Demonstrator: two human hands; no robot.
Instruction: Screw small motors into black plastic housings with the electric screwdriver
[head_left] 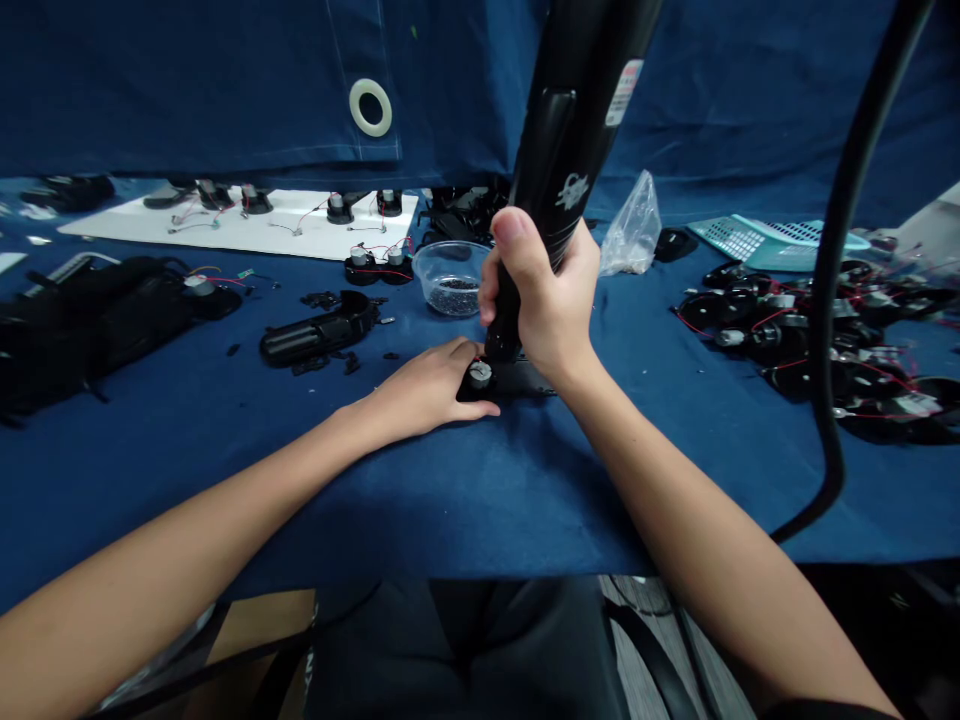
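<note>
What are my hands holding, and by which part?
The right hand grips the black tool around its lower body; the left hand holds a black part at its left end.

left hand (435, 385) low, right hand (553, 300) higher

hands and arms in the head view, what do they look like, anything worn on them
The left hand and right hand wear no gloves, and no rings show. Both forearms are bare, without watch or bracelet in sight. What looks like a black sleeve edge shows at the right arm's bottom.
</note>
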